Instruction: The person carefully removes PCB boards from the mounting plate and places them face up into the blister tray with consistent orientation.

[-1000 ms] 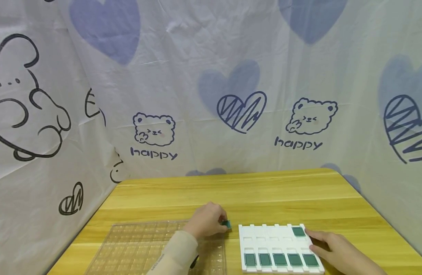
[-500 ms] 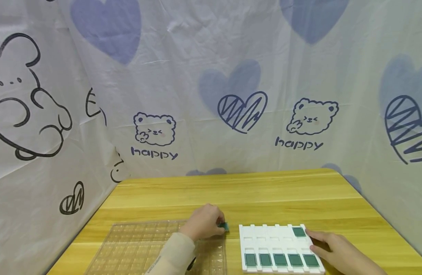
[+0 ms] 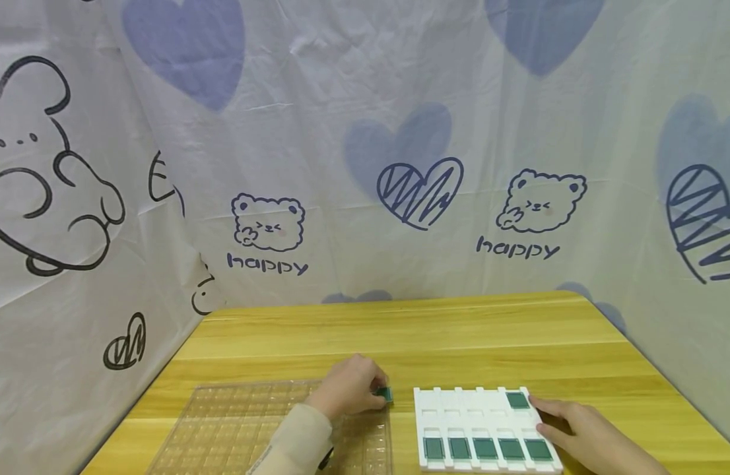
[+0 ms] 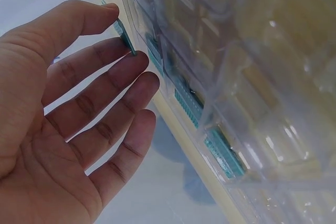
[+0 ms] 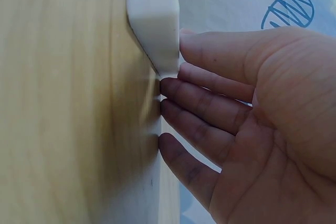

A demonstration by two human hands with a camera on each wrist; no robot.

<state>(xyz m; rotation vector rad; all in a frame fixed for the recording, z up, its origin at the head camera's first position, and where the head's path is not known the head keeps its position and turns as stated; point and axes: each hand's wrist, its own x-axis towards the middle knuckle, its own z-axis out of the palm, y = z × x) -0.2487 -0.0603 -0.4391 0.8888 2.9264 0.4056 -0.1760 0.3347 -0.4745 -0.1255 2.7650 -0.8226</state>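
My left hand (image 3: 348, 388) pinches a small, thin green square chip (image 3: 384, 394) between thumb and fingers, over the far right corner of the clear plastic tray (image 3: 234, 422). In the left wrist view the chip (image 4: 124, 36) is seen nearly edge-on, and more green chips (image 4: 224, 152) sit in that tray's pockets. A white slotted tray (image 3: 460, 417) lies to the right, with a row of several green chips (image 3: 485, 448) along its near side and one chip (image 3: 517, 400) at its far right corner. My right hand (image 3: 579, 425) touches the white tray's right edge with fairly straight fingers.
Both trays lie on a yellow wood-grain table (image 3: 400, 330), with a narrow strip of tabletop between them. Behind and beside the table hangs a white cloth (image 3: 341, 277) printed with hearts and bears.
My left hand, with the chip pinched in it, has shifted slightly left and toward the near side, over the clear tray's corner. My right hand and the white tray stay where they were.
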